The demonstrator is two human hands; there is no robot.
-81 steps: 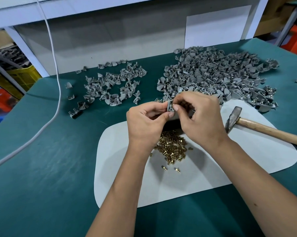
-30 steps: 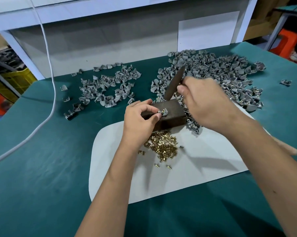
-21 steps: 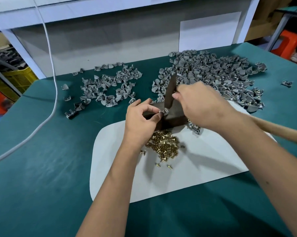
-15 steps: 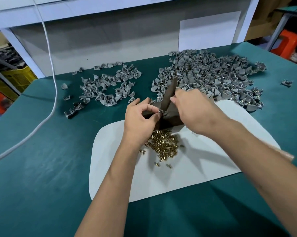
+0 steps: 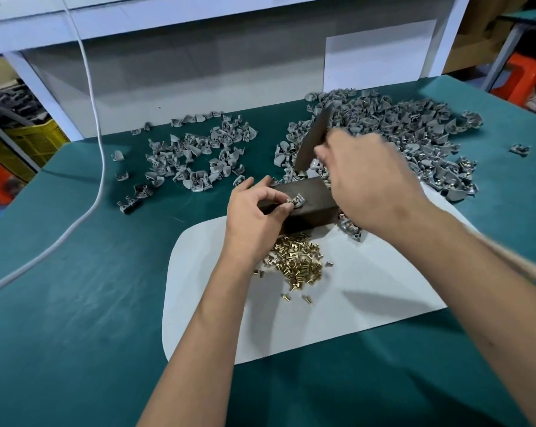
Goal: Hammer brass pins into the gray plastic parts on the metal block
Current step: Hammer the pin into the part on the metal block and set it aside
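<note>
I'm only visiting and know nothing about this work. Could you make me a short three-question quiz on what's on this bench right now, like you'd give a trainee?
1. True or false: the hammer is lying flat on the white mat.
2. Which hand steadies the gray part on the metal block?
A. left hand
B. right hand
C. neither
3. Fill in: the loose brass pins lie in a heap on the ____, just in front of the block.

Key:
1. False; the right hand grips it, head raised above the block.
2. A
3. white mat
</note>
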